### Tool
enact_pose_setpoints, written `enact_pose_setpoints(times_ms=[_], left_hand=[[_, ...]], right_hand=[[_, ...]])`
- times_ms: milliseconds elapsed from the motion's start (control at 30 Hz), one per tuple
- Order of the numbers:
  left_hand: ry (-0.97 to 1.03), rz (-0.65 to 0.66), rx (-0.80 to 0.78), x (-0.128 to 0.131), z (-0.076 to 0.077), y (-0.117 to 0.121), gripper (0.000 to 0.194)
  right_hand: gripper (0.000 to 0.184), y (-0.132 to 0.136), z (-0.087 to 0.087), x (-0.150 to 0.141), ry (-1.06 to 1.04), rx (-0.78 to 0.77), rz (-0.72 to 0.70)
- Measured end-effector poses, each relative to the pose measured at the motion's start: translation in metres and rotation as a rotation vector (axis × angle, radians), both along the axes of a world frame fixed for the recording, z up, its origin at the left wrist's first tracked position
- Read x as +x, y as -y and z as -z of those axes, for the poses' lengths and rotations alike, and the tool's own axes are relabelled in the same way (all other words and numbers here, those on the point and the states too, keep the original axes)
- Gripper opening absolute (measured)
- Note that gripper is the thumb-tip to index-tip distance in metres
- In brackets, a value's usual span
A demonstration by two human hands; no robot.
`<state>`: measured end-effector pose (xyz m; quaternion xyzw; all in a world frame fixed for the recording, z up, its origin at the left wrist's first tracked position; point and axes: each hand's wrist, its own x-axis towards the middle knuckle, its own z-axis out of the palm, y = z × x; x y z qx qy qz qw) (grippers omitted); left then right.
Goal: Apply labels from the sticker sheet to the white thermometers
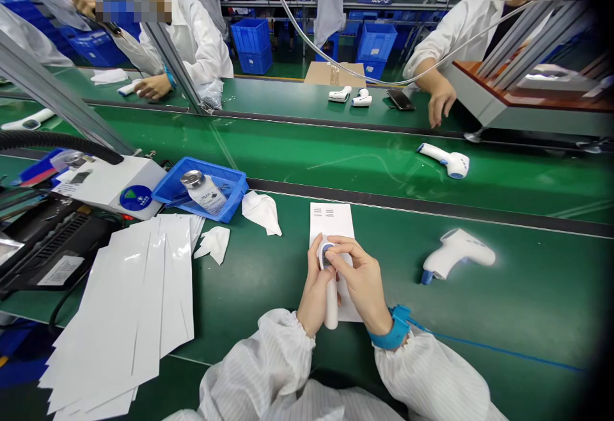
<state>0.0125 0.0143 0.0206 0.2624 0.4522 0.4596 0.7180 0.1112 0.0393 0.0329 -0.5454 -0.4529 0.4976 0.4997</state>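
A white infrared thermometer [331, 309] with a blue-rimmed display end is in front of me, its handle pointing toward my body. My left hand [314, 296] is closed around it from the left. The fingers of my right hand [363, 277] pinch at the display end, thumb and fingertips on its face; what exactly they grip there is partly hidden. Beneath both hands lies a white sheet [343, 222] with small barcode labels near its top. A blue wrist strap [396, 328] circles my right wrist. Another white thermometer [458, 251] lies on the bench to my right.
White sheets [139, 299] are piled left. A blue tray [230, 178] holds a metal-capped bottle [206, 192]; crumpled wipes [261, 211] lie beside it. Beyond runs a green conveyor belt [297, 142] carrying a thermometer [453, 162]. A co-worker's hand [440, 101] hangs near its far edge.
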Motion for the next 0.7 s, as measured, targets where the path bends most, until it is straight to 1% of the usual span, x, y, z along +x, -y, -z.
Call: enact_pose_setpoints(times_ms=[133, 300, 367, 433, 533, 567, 600, 633, 700], left_hand=[[-0.055, 0.033, -0.002, -0.001, 0.001, -0.001, 0.067], [-0.061, 0.038, 0.0, -0.002, 0.001, -0.001, 0.067], [-0.058, 0.051, -0.001, -0.004, 0.0, -0.001, 0.067], [-0.025, 0.078, 0.01, -0.007, -0.002, -0.002, 0.074], [0.024, 0.105, 0.037, -0.012, -0.003, -0.004, 0.094], [0.033, 0.113, 0.044, -0.013, -0.002, -0.005, 0.1], [0.039, 0.117, 0.051, -0.013, -0.002, -0.006, 0.104], [0.046, 0.121, 0.058, -0.013, -0.002, -0.007, 0.107], [0.055, 0.123, 0.065, -0.013, -0.001, -0.007, 0.11]], right_hand=[[0.01, -0.007, -0.003, 0.01, 0.064, 0.01, -0.094], [0.007, -0.013, -0.011, 0.026, 0.244, 0.191, -0.138], [0.007, -0.012, -0.015, 0.029, 0.254, 0.212, -0.193], [0.009, -0.01, -0.019, 0.031, 0.202, 0.136, -0.242], [0.018, -0.008, -0.023, 0.032, 0.031, -0.094, -0.308], [0.02, -0.008, -0.023, 0.031, -0.01, -0.147, -0.335], [0.021, -0.007, -0.023, 0.03, -0.02, -0.16, -0.355], [0.021, -0.007, -0.022, 0.029, 0.005, -0.134, -0.361], [0.016, -0.006, -0.019, 0.027, 0.124, -0.011, -0.316]])
